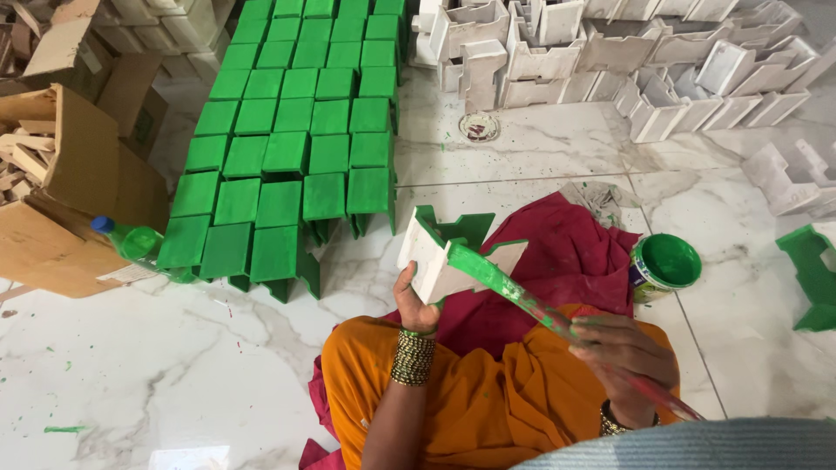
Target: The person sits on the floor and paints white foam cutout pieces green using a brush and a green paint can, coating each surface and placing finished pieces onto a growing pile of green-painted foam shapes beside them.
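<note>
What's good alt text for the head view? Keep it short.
Seen from above, a seated person's left hand holds a white block, partly painted green, while the right hand holds a green-coated brush against it. Rows of green blocks lie on the marble floor, white blocks behind, a paint can at right.

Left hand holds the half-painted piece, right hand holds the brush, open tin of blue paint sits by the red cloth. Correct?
Not quite: the head view shows the paint tin holds green paint, not blue. The rest stands: left hand holds the half-painted piece, right hand the brush, beside the red cloth.
</note>
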The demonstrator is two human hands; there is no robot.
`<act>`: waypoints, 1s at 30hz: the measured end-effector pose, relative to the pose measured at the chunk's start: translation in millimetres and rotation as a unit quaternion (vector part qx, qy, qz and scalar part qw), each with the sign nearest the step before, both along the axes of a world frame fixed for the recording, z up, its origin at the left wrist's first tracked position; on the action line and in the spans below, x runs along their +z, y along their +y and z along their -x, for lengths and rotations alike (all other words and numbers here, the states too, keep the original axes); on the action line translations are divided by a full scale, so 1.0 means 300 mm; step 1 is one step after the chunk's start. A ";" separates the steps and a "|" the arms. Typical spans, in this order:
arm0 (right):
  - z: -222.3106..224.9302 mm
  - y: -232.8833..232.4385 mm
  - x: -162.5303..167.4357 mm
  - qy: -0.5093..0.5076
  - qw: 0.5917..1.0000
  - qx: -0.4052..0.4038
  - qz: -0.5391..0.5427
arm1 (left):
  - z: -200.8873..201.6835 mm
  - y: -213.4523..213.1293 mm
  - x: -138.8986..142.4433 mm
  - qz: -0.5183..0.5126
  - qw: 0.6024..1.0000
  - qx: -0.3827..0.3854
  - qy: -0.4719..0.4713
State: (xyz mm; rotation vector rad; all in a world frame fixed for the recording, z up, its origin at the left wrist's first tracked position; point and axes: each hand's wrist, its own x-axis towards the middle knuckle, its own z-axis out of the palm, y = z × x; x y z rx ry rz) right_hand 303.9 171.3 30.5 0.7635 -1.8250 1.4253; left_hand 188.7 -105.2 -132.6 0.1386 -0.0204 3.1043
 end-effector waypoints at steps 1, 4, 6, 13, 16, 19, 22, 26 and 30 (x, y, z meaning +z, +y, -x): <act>0.001 -0.002 0.003 -0.015 1.000 -0.001 -0.014 | 0.003 -0.002 0.003 0.000 1.000 0.002 -0.004; 0.001 0.011 0.020 -0.027 0.998 -0.030 -0.042 | 0.010 -0.016 0.009 0.007 1.000 0.013 -0.003; -0.006 0.018 0.025 -0.016 0.998 -0.043 -0.039 | 0.018 -0.020 0.014 0.005 1.000 0.015 -0.007; 0.010 -0.017 0.000 0.012 1.000 0.020 -0.007 | 0.012 -0.008 0.016 0.014 1.000 0.021 -0.018; 0.017 -0.017 0.004 -0.014 0.999 -0.014 -0.035 | 0.012 -0.010 0.015 0.014 0.999 0.019 -0.037; 0.011 -0.006 0.012 -0.014 0.999 -0.037 -0.035 | 0.018 -0.016 0.014 0.000 1.000 0.009 -0.006; 0.009 -0.009 0.011 0.003 1.000 -0.025 -0.001 | 0.024 -0.014 0.012 0.015 1.000 0.016 -0.012; 0.023 -0.025 0.003 0.008 1.000 0.001 -0.019 | 0.023 -0.001 0.011 0.024 0.999 0.015 -0.041; 0.020 -0.014 0.010 -0.021 0.998 -0.030 -0.045 | 0.027 -0.006 0.011 0.017 0.999 0.017 -0.035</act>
